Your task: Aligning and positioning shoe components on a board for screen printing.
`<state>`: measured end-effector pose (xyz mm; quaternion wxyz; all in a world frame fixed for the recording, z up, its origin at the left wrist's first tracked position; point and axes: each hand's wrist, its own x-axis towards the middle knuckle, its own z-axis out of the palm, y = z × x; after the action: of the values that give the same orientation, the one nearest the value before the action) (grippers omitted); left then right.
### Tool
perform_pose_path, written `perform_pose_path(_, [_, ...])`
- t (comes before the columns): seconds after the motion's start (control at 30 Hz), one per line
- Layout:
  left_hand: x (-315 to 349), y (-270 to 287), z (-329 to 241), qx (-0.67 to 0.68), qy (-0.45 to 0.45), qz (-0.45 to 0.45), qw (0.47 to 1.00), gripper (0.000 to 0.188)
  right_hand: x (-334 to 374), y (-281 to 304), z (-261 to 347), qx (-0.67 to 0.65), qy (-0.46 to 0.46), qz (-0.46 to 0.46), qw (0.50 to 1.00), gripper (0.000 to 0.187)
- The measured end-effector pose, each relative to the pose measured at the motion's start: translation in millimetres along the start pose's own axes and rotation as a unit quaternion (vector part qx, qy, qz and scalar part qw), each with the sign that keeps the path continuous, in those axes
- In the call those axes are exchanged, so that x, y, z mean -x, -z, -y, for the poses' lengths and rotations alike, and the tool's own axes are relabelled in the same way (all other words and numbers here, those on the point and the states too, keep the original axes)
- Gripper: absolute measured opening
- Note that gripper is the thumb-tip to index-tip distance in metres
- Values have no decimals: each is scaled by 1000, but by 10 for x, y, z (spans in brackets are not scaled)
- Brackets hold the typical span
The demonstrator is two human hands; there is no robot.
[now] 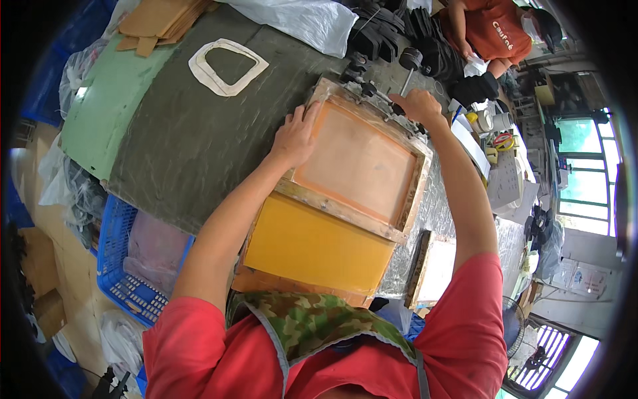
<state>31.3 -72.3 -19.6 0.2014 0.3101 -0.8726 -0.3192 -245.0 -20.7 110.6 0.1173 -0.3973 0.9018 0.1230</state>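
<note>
A wooden screen-printing frame (339, 210) with pale orange-edged mesh (362, 159) lies over the upper part of a yellow board (319, 236). My left hand (296, 137) grips its left rail, fingers on the wood and thumb partly hidden. Along the far rail runs a metal hinge clamp (376, 94) with black knobs. A rod ending in a round black weight (411, 58) sticks up from the clamp. At the clamp's right end, my right hand (419, 106) is closed around a part mostly covered by the fingers.
A pale ring-shaped cutout (228, 67) lies on the dark tabletop (179, 133). Brown cardboard pieces (156, 23) and a white plastic sheet (299, 23) sit farther back. Black pieces are stacked near a co-worker (488, 30). A blue basket (113, 256) stands below left; another frame (420, 269) lies right.
</note>
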Motion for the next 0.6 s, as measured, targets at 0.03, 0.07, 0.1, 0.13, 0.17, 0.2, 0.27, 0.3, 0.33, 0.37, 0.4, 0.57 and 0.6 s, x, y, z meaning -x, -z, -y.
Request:
perform_pose_path(0.03, [2,-1,0,-2,-2,1,1000,72,10,2,-24,-2,7,-10,1000,46])
perform_pose_path(0.07, [10,1,5,-1,-5,6,1000,72,25,8,-56,-4,104,-26,994,47])
perform_pose_path(0.1, [15,1,13,-2,-1,4,1000,72,39,27,-97,8,182,-45,982,48])
perform_pose_path(0.13, [13,-5,17,-3,-3,1,1000,73,41,39,-118,-48,262,-43,963,53])
perform_pose_path(0.17, [13,-12,17,-2,-6,2,1000,73,40,54,-135,-62,299,-50,951,53])
perform_pose_path(0.2, [18,-17,16,-3,-7,0,1000,73,27,64,-132,-49,253,22,966,51])
perform_pose_path(0.27, [9,-14,15,2,-9,-2,1000,72,-1,49,-100,-33,198,92,975,50])
perform_pose_path(0.3, [4,-14,8,-1,-8,-1,1000,72,-15,25,-74,-23,97,63,993,45])
perform_pose_path(0.33, [3,-12,0,-8,-5,2,1000,72,-23,-1,-57,-11,-3,45,999,40])
perform_pose_path(0.37, [-1,1,2,-13,1,9,1000,72,-31,-25,-45,-16,-2,31,999,40])
perform_pose_path(0.4, [4,14,4,-19,1,4,1000,72,-29,-47,-47,14,33,-17,999,40])
perform_pose_path(0.57, [11,9,4,9,-9,2,1000,71,-11,-62,-157,-110,302,-70,944,49])
perform_pose_path(0.6, [14,4,1,7,-7,2,1000,71,-10,-52,-160,-71,283,-70,954,51])
